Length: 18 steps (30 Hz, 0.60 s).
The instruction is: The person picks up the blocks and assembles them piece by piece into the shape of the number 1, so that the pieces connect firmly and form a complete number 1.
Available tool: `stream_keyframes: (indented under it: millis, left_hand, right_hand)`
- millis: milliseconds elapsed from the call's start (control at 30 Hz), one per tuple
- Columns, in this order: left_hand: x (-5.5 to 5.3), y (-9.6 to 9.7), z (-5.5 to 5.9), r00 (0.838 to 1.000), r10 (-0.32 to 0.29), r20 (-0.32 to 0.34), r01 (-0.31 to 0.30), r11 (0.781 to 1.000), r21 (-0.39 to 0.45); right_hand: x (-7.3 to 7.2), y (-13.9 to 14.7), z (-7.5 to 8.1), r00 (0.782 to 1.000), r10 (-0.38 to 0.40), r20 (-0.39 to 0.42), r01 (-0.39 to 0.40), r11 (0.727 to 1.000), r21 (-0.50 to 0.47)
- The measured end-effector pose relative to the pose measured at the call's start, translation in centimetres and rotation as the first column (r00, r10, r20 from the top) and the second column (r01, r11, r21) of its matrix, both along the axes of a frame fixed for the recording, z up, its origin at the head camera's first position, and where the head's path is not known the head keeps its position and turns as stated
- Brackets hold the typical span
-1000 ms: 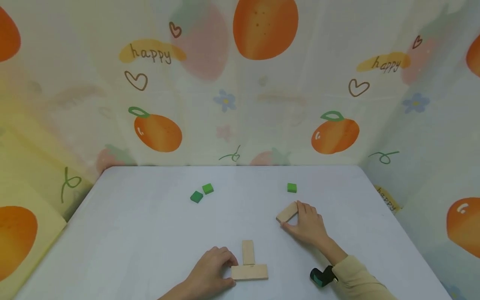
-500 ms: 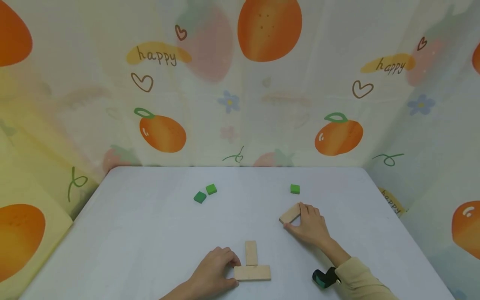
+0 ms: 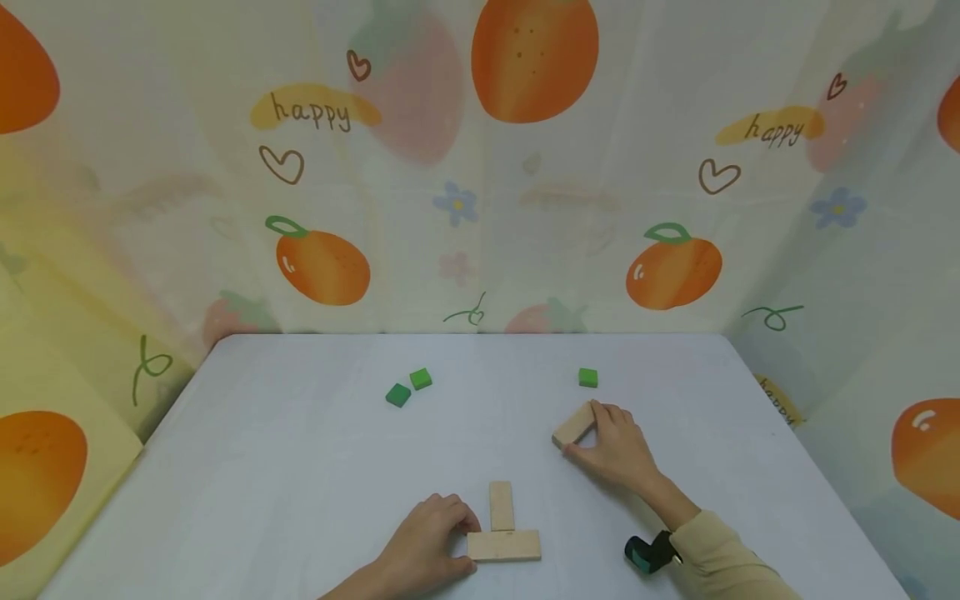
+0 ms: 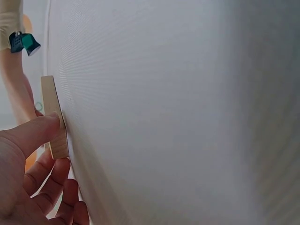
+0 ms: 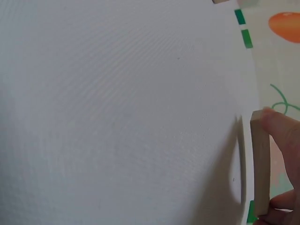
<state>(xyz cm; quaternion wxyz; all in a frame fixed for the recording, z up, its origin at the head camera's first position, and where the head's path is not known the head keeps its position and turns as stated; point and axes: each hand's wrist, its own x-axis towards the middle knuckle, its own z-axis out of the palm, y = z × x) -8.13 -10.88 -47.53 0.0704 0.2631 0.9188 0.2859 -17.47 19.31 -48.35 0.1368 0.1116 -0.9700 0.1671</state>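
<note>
In the head view, two plain wooden blocks form an upside-down T near the table's front. My left hand grips the left end of the crosswise block; in the left wrist view its thumb presses on that block's side. The second block points away from me, its near end meeting the crosswise one. Farther right, my right hand pinches another wooden block between thumb and fingers, by its two ends. The right wrist view shows a gap between this block and its shadow on the table.
Toward the back of the white table lie a dark green block and a light green one. Another light green block is behind my right hand. A black camera sits at my right wrist. A fruit-print curtain surrounds the table.
The block in my right hand has shifted slightly left and shows more of its side face. My left hand and the T of blocks keep their places; the head view has swayed a little.
</note>
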Motion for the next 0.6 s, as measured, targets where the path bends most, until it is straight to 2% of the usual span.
stream_keyframes:
  millis: [133, 600]
  left_hand:
    - [0.0, 0.0, 0.1, 1.000, 0.003, 0.002, -0.003, 1.000, -0.008]
    - [0.0, 0.2, 0.5, 1.000, 0.005, 0.001, -0.005, 1.000, -0.017]
  right_hand:
    - [-0.2, -0.3, 0.3, 0.998, 0.052, -0.019, -0.053, 0.999, -0.011]
    - [-0.9, -1.5, 0.1, 0.980, 0.196, 0.035, -0.196, 0.981, -0.003]
